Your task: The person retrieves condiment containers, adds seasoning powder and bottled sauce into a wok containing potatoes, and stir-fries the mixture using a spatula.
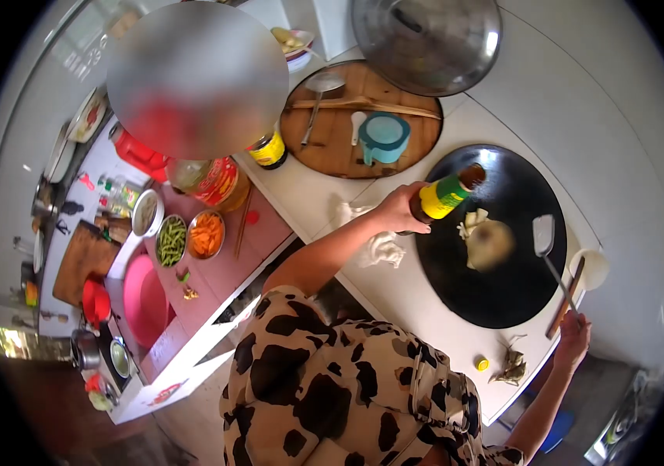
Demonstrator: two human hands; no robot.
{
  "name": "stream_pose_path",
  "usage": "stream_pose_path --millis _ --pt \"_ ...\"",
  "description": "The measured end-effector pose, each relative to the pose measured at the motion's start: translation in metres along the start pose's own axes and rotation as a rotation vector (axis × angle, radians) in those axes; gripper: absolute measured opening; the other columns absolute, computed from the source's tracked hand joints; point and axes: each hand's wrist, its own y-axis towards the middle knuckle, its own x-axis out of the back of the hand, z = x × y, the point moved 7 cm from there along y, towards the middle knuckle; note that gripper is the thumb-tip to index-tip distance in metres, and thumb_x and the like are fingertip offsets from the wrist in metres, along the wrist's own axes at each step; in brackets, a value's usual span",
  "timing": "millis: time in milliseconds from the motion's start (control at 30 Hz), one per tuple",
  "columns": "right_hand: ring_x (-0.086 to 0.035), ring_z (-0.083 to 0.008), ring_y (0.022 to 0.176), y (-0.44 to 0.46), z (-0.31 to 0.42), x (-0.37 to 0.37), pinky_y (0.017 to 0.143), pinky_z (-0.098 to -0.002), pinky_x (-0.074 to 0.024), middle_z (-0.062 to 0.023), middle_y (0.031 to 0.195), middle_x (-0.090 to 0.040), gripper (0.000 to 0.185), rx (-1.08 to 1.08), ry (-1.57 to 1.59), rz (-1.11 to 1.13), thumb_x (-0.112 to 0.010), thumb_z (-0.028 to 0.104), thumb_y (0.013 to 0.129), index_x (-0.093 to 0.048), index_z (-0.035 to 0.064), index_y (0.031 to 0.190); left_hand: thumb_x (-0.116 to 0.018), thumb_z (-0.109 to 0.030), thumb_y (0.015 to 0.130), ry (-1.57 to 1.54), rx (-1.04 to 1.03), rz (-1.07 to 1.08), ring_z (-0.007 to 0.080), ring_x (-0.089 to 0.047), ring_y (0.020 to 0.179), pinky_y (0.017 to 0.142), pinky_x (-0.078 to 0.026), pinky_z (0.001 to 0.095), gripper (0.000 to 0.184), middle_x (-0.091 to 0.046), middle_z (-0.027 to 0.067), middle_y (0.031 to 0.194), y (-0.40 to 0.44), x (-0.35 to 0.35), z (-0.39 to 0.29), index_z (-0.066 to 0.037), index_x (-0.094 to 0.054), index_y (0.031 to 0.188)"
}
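Observation:
My left hand [400, 210] is closed around a sauce bottle [442, 199] with a yellow and green label. The bottle is tilted over the black wok [456, 291], its dark neck pointing away from me. Pale food pieces [473, 221] lie in the wok, partly covered by a blurred spot. On the other side, my right hand [573, 342] grips the handle of a metal spatula [545, 234], whose blade is over the right of the wok. A yellow bottle cap [482, 363] lies on the counter near the wok.
A white cloth [378, 247] lies left of the wok. Behind it, a round wooden board [332, 159] bears a ladle and a turquoise container [385, 138]. A large metal lid [433, 46] stands at the back. Bowls of green pieces [170, 241] and orange pieces [206, 234] stand left.

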Motion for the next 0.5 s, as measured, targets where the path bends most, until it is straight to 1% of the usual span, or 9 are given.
stream_pose_path --millis 67,133,233,267,300,333,367,433,500 --pt "-0.068 -0.0275 0.092 0.006 -0.015 -0.01 0.083 -0.0371 -0.0543 -0.018 0.099 -0.068 0.036 -0.021 -0.141 -0.014 -0.049 0.036 0.099 -0.057 0.0038 0.112 -0.081 0.005 0.059 -0.203 0.053 -0.136 0.0174 -0.056 0.109 0.093 -0.046 0.0325 0.079 -0.057 0.0056 0.117 -0.026 0.025 0.011 -0.004 -0.045 0.129" --pt "-0.069 -0.0272 0.09 0.012 -0.033 -0.02 0.08 -0.036 -0.0552 -0.0179 0.096 -0.068 0.033 -0.079 -0.258 -0.026 -0.05 0.036 0.099 -0.057 0.0041 0.106 -0.081 0.005 0.06 -0.412 0.0 -0.278 0.0164 -0.061 0.1 0.086 -0.05 0.0313 0.07 -0.062 0.0048 0.107 -0.052 0.055 0.028 -0.004 -0.05 0.123" --pt "-0.069 -0.0266 0.085 0.013 -0.059 -0.044 0.074 -0.0361 -0.0571 -0.0176 0.095 -0.067 0.03 -0.127 -0.359 -0.144 -0.054 0.033 0.096 -0.055 0.0041 0.104 -0.079 -0.001 0.067 0.014 0.202 -0.429 0.0142 -0.064 0.084 0.077 -0.053 0.0309 0.041 -0.066 0.0033 0.091 -0.093 0.12 0.037 -0.003 -0.061 0.104" --pt "-0.069 -0.0269 0.085 0.014 -0.068 -0.046 0.074 -0.0367 -0.0576 -0.0178 0.095 -0.067 0.028 -0.12 -0.393 -0.152 -0.056 0.031 0.095 -0.055 0.0039 0.104 -0.078 -0.002 0.069 0.035 0.156 -0.556 0.0137 -0.063 0.084 0.077 -0.052 0.0311 0.038 -0.066 0.0031 0.094 -0.105 0.139 0.033 -0.004 -0.062 0.103" --pt "-0.07 -0.0268 0.083 0.014 -0.076 -0.05 0.071 -0.0362 -0.0577 -0.0171 0.093 -0.067 0.029 -0.127 -0.311 -0.145 -0.058 0.03 0.094 -0.055 0.0035 0.104 -0.082 -0.001 0.065 -0.125 0.084 -0.596 0.014 -0.063 0.084 0.076 -0.052 0.0292 0.049 -0.064 0.0023 0.092 -0.115 0.16 0.075 -0.005 -0.058 0.108" --pt "-0.07 -0.026 0.08 0.012 -0.077 -0.061 0.069 -0.0351 -0.0576 -0.0159 0.09 -0.068 0.029 -0.142 -0.338 -0.171 -0.061 0.031 0.093 -0.057 0.0033 0.102 -0.08 0.001 0.067 -0.166 0.052 -0.62 0.0144 -0.063 0.084 0.078 -0.052 0.0294 0.049 -0.064 0.0026 0.096 -0.123 0.179 0.09 -0.005 -0.056 0.109" --pt "-0.07 -0.025 0.078 0.01 -0.076 -0.072 0.068 -0.0342 -0.0573 -0.0151 0.089 -0.068 0.029 -0.142 -0.37 -0.205 -0.061 0.031 0.093 -0.058 0.0032 0.102 -0.079 0.004 0.068 -0.189 -0.021 -0.667 0.0149 -0.063 0.085 0.079 -0.052 0.0304 0.048 -0.063 0.0029 0.097 -0.129 0.192 0.081 -0.005 -0.056 0.108" --pt "-0.07 -0.0226 0.077 0.01 -0.075 -0.086 0.066 -0.0321 -0.0568 -0.0135 0.087 -0.068 0.03 -0.143 -0.42 -0.238 -0.061 0.032 0.093 -0.059 0.0029 0.099 -0.079 0.008 0.066 -0.122 -0.095 -0.76 0.0156 -0.062 0.089 0.081 -0.053 0.0324 0.063 -0.061 0.0056 0.104 -0.14 0.221 0.099 -0.005 -0.047 0.12" --pt "-0.07 -0.0213 0.076 0.012 -0.074 -0.092 0.066 -0.0308 -0.056 -0.0123 0.086 -0.068 0.029 -0.153 -0.492 -0.236 -0.06 0.032 0.093 -0.06 0.0036 0.096 -0.08 0.007 0.065 -0.101 -0.035 -0.816 0.0159 -0.062 0.092 0.083 -0.052 0.0324 0.07 -0.059 0.0064 0.106 -0.145 0.238 0.109 -0.004 -0.043 0.124"
